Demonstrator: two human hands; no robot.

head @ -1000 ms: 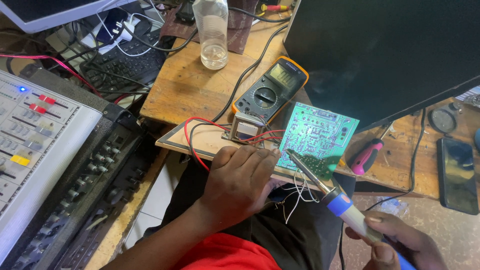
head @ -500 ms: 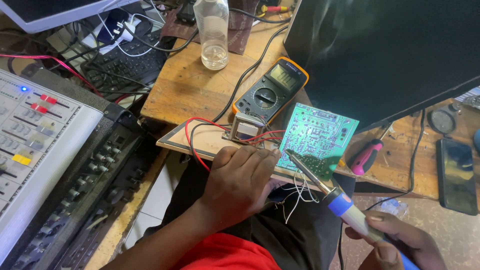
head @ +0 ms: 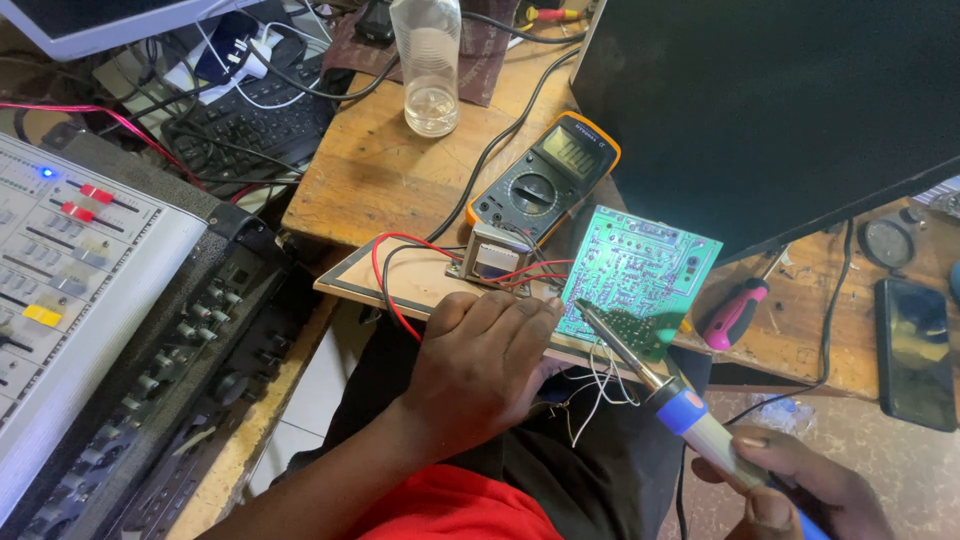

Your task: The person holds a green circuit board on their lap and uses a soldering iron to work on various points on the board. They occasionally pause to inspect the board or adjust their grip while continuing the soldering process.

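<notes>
A green circuit board (head: 640, 275) lies solder side up on a thin wooden panel (head: 400, 282) across my lap. My left hand (head: 480, 365) rests flat on the panel's near edge, fingertips touching the board's left corner and its wires. My right hand (head: 800, 490), at the bottom right, is closed around the blue and white handle of a soldering iron (head: 650, 375). The iron's tip sits on the board's lower left area. A small transformer (head: 493, 255) with red and black wires stands just left of the board.
A yellow-cased multimeter (head: 545, 180) lies behind the board on a wooden table (head: 370, 170). A clear bottle (head: 428, 65) stands further back. A large black monitor (head: 780, 100) rises at right, with a pink-handled screwdriver (head: 735, 312) and a phone (head: 915, 350). An audio mixer (head: 70, 260) fills the left.
</notes>
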